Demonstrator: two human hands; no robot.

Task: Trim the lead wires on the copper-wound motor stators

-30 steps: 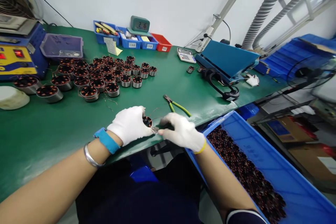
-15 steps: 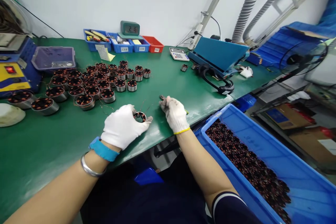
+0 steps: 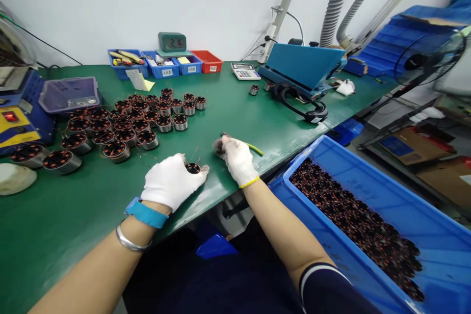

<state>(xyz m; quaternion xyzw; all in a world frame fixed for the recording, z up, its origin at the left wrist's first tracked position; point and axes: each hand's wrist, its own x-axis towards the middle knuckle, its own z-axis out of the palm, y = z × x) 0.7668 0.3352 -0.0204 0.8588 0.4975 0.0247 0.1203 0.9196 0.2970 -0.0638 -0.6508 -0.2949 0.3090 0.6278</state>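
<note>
My left hand (image 3: 172,180), in a white glove, is closed around a motor stator (image 3: 193,168) near the table's front edge. Thin copper wires rise from its top. To the right of it, my gloved right hand (image 3: 237,158) grips pliers with a yellow-green handle (image 3: 255,149), whose dark tip shows just past the fingers. The tip is small and blurred, and the hand covers the middle of the tool. A gap separates the pliers from the stator. Several more wound stators (image 3: 147,139) stand grouped on the green table, left of my hands.
A deep blue bin (image 3: 368,176) full of dark wound parts stands at the right. Along the wall are small blue boxes (image 3: 161,70), a red box (image 3: 210,65), a clock (image 3: 172,42) and a calculator (image 3: 246,72). A headset (image 3: 312,114) lies by a teal case (image 3: 300,69).
My right hand has shifted slightly left towards the stator, and more of the pliers' handle shows. My left hand keeps its hold. The whole view has swung a little to the right.
</note>
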